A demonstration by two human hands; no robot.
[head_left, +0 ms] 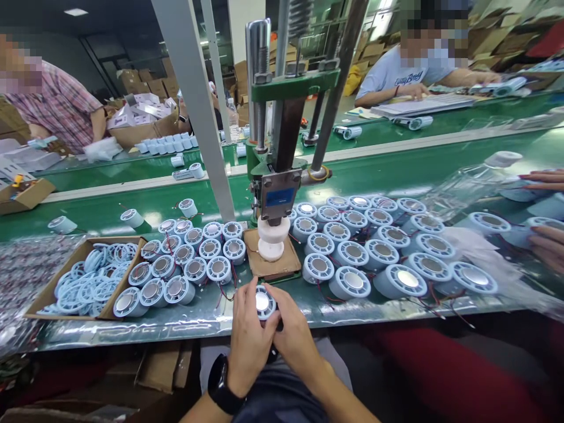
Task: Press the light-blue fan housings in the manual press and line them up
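Housing (264, 302), held over the near edge of the bench (207, 324), just in front of the press (279, 188) and its brown pad (279, 269). Points its slotted face upward and tipped back towards the wearer, so appears nearly round from above. Has its axis running through the centre of that face, slanting up out of the grasp; too covered by fingers lower down to judge depth. Looks pale blue around the rim, with a ring of slots and a smooth silver disc in the middle, shining almost white under the light.

Clasped from both sides: on the left by the left hand (250, 329), with a dark watch (220, 385) at the wrist; on the right by the right hand (294, 332). Pressed firmly between the two, with fingers curved round the sides and thumbs close together below the face.

Flanked on the left by a group of upright housings (195, 269), then by a box (118, 295) of pale-blue rings (83, 276); on the right by a larger group, near a co-worker's hand (550, 244) at the far edge of view.
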